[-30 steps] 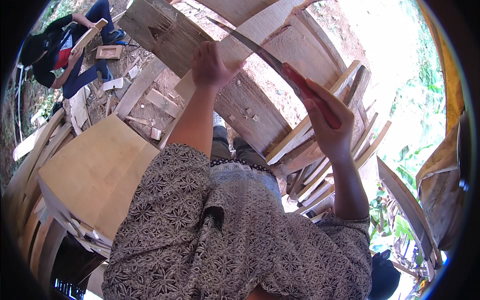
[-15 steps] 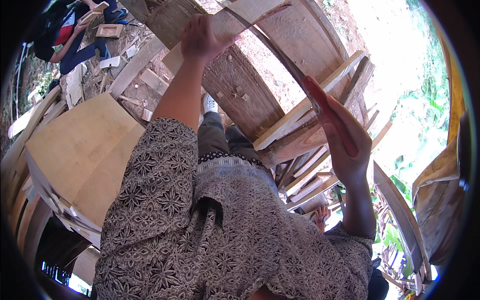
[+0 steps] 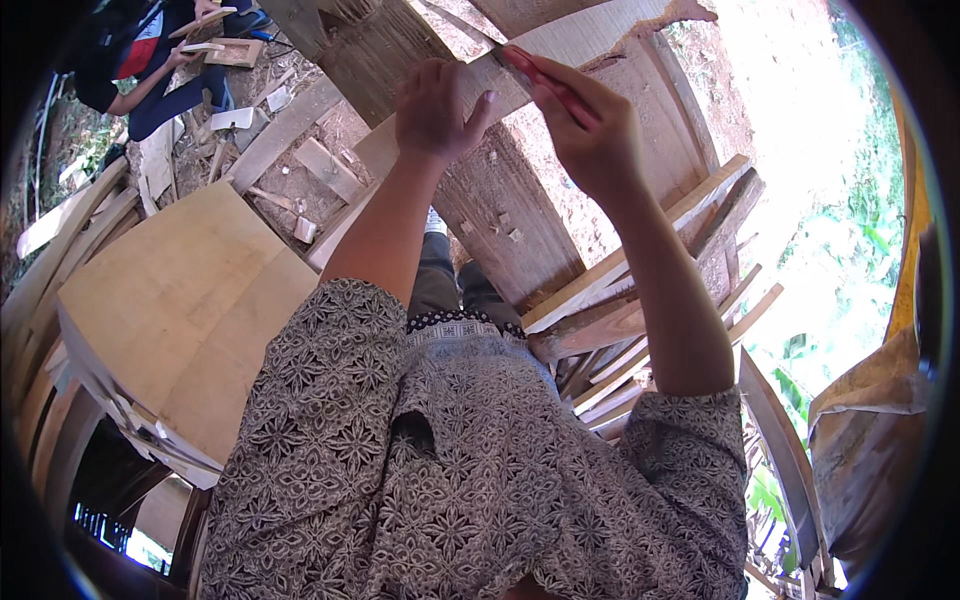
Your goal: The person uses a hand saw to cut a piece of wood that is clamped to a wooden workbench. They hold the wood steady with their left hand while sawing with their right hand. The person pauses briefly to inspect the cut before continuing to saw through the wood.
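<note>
A light, flat wooden board (image 3: 600,32) with a ragged, bark-edged end lies across rough bench planks (image 3: 515,215). My left hand (image 3: 435,115) is clamped over the near part of this board, its thumb sticking out to the right. In my right hand (image 3: 600,140) is the red handle of a handsaw (image 3: 553,88), fingers wrapped around it. The handle is close to the board, just right of my left hand. Its thin, dark blade runs up and left past the board toward the top edge; the contact between teeth and wood is hard to make out.
At left stands a stack topped by a pale wooden panel (image 3: 185,290). Offcuts (image 3: 330,170) litter the ground. Another person (image 3: 150,70) sits at the upper left with wood pieces in hand. Several sticks (image 3: 620,375) lean beneath the bench's right end. A draped sheet (image 3: 870,440) hangs far right.
My right hand has pushed the saw forward and left, bringing its handle up to the board. The left hand still bears on the board. The whole view has shifted slightly.
</note>
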